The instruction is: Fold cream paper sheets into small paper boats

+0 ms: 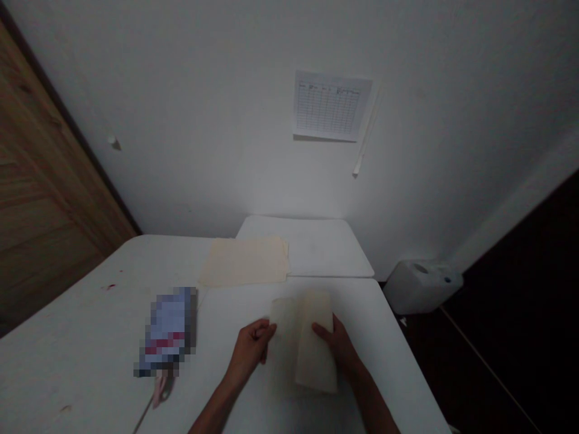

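Observation:
My left hand [257, 340] pinches the left edge of a thin, half-see-through cream sheet [283, 328] between thumb and fingers. A thicker cream bundle of folded sheets [314, 355] is gripped in my right hand [337, 337], its thumb across the front and the other fingers behind. The thin sheet runs from the left hand to the bundle, just above the white table. Whether it is paper or cloth I cannot tell. Farther back and to the left lies a flat peach-cream stack of sheets [246, 260], touched by neither hand.
A blurred-out blue and white package [166, 328] with a pinkish strap [161, 386] rests on the white table [90, 325] at left. A second white tabletop [312, 244] adjoins the wall. A white plastic jerrycan [420, 286] stands on the dark floor at right. A printed chart [332, 107] hangs above.

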Motion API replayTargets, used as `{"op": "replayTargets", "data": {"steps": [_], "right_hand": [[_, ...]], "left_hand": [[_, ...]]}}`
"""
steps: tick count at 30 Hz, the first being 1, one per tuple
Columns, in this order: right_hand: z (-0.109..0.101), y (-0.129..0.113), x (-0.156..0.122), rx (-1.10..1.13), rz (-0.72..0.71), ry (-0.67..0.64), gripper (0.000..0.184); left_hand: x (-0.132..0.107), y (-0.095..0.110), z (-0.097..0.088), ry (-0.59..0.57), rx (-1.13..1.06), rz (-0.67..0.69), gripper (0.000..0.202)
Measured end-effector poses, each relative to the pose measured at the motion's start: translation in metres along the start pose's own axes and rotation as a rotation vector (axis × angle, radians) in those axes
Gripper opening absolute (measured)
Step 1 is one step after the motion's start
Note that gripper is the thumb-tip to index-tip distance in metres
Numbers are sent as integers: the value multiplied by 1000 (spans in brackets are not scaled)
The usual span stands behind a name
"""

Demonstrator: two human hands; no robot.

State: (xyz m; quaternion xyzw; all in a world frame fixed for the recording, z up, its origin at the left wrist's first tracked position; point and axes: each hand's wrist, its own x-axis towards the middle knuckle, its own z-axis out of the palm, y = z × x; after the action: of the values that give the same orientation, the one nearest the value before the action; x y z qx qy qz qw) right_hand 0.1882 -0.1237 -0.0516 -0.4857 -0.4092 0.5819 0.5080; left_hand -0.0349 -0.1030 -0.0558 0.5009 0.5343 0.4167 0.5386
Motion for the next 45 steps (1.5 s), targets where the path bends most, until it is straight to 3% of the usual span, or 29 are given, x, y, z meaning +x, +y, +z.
{"op": "replayTargets", "data": {"steps": [7, 13, 16, 21, 25, 30, 35, 38, 41, 43, 45], "right_hand": [[5, -6, -9, 37, -125, 16, 57], [4, 0, -6, 128, -8, -48, 80], [5, 7, -2, 59, -25, -5, 85], [9, 11, 4, -72, -34, 116, 72], [13, 6, 5, -120, -43, 131, 66], [19, -2, 0, -110, -47, 131, 62], [24, -13, -4, -109, -70, 103, 60], [17, -13, 2, -99, -117, 111, 58], [2, -8, 11, -78, -109, 225, 58], [-8, -6, 13, 2, -38, 259, 60], [-15, -7, 10, 77, 66, 228, 63]], "left_hand": [[0, -3, 1, 6, 71, 19, 47], [-1, -6, 2, 15, 42, -4, 48], [-2, -6, 3, 23, 24, 2, 47], [-6, -2, 6, 3, -24, -1, 50], [-9, 3, 10, -14, 36, -5, 48], [-11, 5, 14, -146, -46, 36, 41], [-11, 6, 14, -137, 61, 58, 37], [-12, 14, 12, -80, 122, 130, 38], [-15, 27, 7, 92, 270, 269, 36], [-18, 34, 3, 151, 367, 472, 28], [-19, 37, -1, 101, 461, 753, 20]]}}
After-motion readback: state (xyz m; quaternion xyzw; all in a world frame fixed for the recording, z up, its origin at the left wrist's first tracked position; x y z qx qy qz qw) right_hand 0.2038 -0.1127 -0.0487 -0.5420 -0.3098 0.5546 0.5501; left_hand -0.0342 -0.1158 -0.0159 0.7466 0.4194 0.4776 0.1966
